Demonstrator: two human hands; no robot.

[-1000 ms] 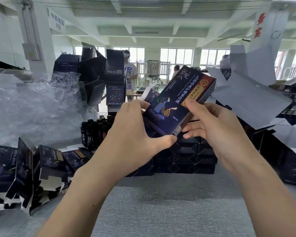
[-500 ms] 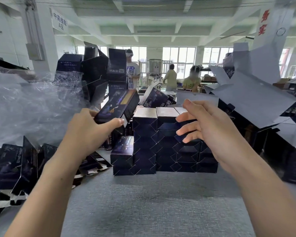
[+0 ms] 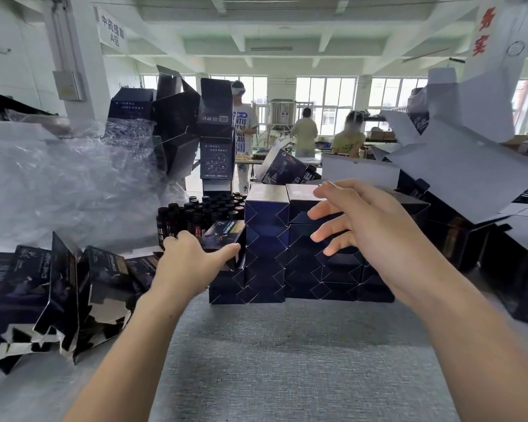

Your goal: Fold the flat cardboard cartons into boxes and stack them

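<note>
The left hand [image 3: 187,265] covers the near end of the box [image 3: 223,234] it grips; the right hand [image 3: 378,236] hides part of the box stack [image 3: 265,260]. At the left edge of the tabletop [image 3: 287,360], the flat cartons [image 3: 43,287] are cropped.

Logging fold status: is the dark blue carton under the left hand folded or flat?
Folded into a box: the dark blue cardboard carton shows top and end faces; the left hand grips it at the stacked boxes.

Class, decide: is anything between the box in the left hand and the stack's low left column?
Nothing visible: the left hand holds the box right at that column of the stack; bottles stand behind.
</note>
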